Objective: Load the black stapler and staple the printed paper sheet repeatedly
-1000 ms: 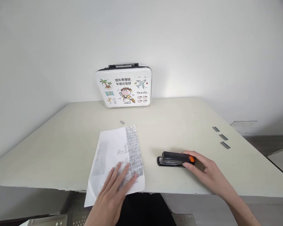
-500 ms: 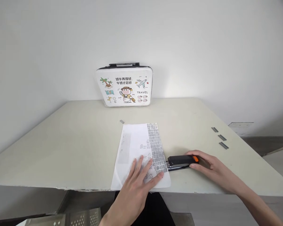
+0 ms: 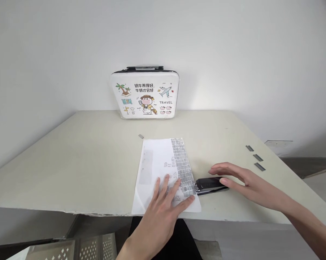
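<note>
My left hand (image 3: 163, 209) lies on a printed sheet of paper (image 3: 157, 155) with its fingers spread, near the table's front edge. A dense grey printed strip runs down the sheet's right side. A black stapler (image 3: 208, 184) lies on the table with its front end at the sheet's lower right edge; I cannot tell whether the paper is between its jaws. Over the stapler's rear end is my right hand (image 3: 241, 182), thumb and fingers apart. The thumb overlaps the stapler, and whether it touches is unclear.
Three grey staple strips (image 3: 258, 157) lie at the table's right side, and another staple strip (image 3: 141, 136) lies just beyond the sheet. A white cartoon-printed case (image 3: 146, 94) stands against the wall at the back. Below the front edge is a perforated container (image 3: 89, 249).
My right hand has loosened from the stapler; its fingers have lifted and moved slightly left over it. The left hand stays flat on the sheet. The view has shifted slightly.
</note>
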The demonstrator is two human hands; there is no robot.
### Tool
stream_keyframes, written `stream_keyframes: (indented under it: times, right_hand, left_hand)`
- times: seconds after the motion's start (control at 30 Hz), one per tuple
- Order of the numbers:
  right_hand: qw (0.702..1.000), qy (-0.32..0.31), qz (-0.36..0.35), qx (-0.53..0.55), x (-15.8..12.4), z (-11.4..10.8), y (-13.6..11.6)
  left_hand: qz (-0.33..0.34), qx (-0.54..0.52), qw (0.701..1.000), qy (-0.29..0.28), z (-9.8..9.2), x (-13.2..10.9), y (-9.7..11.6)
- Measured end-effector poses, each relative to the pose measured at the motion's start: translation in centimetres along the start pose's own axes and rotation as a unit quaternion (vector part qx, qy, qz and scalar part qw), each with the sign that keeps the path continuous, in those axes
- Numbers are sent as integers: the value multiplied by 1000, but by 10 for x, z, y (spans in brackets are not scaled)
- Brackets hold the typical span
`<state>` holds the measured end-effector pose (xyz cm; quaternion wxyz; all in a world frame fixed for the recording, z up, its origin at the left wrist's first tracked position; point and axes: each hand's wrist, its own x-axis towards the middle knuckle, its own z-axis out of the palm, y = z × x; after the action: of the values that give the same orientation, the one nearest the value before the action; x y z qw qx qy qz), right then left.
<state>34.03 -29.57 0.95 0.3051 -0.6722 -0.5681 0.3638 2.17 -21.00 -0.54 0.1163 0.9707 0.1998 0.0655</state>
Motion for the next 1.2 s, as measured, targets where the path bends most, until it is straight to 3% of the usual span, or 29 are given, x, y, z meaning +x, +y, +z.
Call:
stream_keyframes:
  times: [0.27, 0.57, 0.73, 0.9, 1.2]
  right_hand:
    - [998, -32, -13, -55, 8, 19, -24]
    - [997, 38, 12, -65, 18, 36, -41]
    - [994, 37, 6, -104, 27, 46, -52]
    - [989, 34, -24, -145, 32, 48, -53]
    - [985, 24, 3, -173, 33, 49, -52]
  left_hand:
    - [10, -9, 1000, -14, -1, 2, 4]
    - [31, -16, 999, -3, 10, 23, 9]
    - [38, -24, 999, 9, 15, 31, 9]
    - [42, -27, 999, -3, 14, 35, 11]
    - [43, -37, 998, 5, 14, 35, 17]
